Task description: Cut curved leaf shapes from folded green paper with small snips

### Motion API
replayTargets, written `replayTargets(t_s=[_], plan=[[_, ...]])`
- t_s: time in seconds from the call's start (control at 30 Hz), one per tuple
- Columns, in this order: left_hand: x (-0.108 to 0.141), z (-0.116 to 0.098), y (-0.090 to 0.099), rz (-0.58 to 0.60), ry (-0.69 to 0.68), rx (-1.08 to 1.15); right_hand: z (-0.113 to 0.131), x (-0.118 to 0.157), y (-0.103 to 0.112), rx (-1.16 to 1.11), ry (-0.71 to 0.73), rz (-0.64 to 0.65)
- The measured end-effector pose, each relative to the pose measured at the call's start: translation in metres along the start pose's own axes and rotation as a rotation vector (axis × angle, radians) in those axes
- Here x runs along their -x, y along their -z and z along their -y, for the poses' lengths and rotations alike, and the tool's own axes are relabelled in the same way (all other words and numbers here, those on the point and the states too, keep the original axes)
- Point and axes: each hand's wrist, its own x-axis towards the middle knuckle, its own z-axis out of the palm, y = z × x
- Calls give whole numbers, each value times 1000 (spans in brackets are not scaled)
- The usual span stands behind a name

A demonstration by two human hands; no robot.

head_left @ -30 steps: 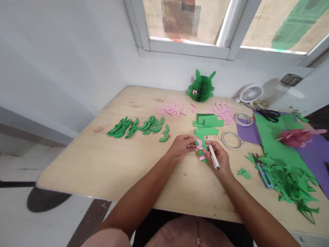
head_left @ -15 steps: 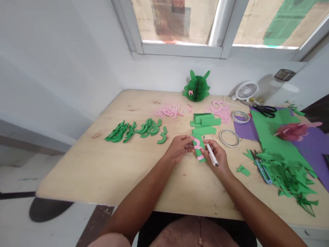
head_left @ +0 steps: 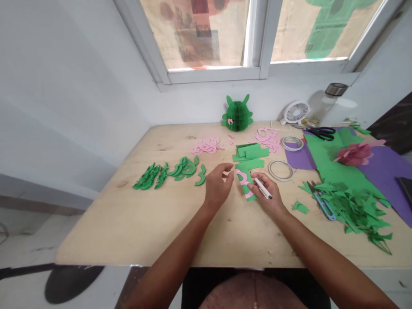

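My right hand [head_left: 272,197] grips a white pen [head_left: 263,188] with a black end. Its thumb and finger also touch the right edge of a green paper strip [head_left: 251,177]. On that strip lies a curvy pink paper cutout [head_left: 243,178]. Just left of the strip, my left hand [head_left: 217,184] is apart from it, thumb and fingers parted with nothing between them. Farther left are scalloped green paper cutouts [head_left: 185,167], with a single one [head_left: 200,175] nearest my left hand. Folded green strips [head_left: 252,151] are stacked beyond my hands.
Two tape rolls [head_left: 280,171] [head_left: 292,143], blue-handled snips [head_left: 323,204] and green scraps [head_left: 360,210] lie at the right. Behind are pink cutouts [head_left: 207,146], a green honeycomb paper figure [head_left: 238,116], a small fan [head_left: 296,112], black scissors [head_left: 322,133] and a bottle [head_left: 325,107].
My left hand has let go of the green strip and pink cutout and moved left, fingers opening. My right hand stays by the strip with the pen. The camera view has shifted somewhat.
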Motion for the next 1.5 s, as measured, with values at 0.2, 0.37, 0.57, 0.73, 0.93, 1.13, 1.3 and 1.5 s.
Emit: replayTargets(t_s=[0.2,0.37,0.57,0.73,0.93,1.13,1.3,1.5], plan=[[29,9,6,122,-524,-452,-2,1,1,-114,-26,8],[40,25,5,127,-600,-517,-1,0,0,-218,-75,-16],[38,26,7,201,-498,-435,3,4,-2,-302,-125,27],[36,21,9,259,-432,-349,3,6,-5,-359,-119,49],[33,21,14,342,-525,-416,3,7,-6,-365,-156,68],[32,21,16,166,-996,-631,0,8,-8,-392,-150,72],[29,16,10,9,-1215,-662,0,8,-9,-422,-161,77],[27,15,9,-14,-1249,-682,-1,9,-10,-447,-165,101]])
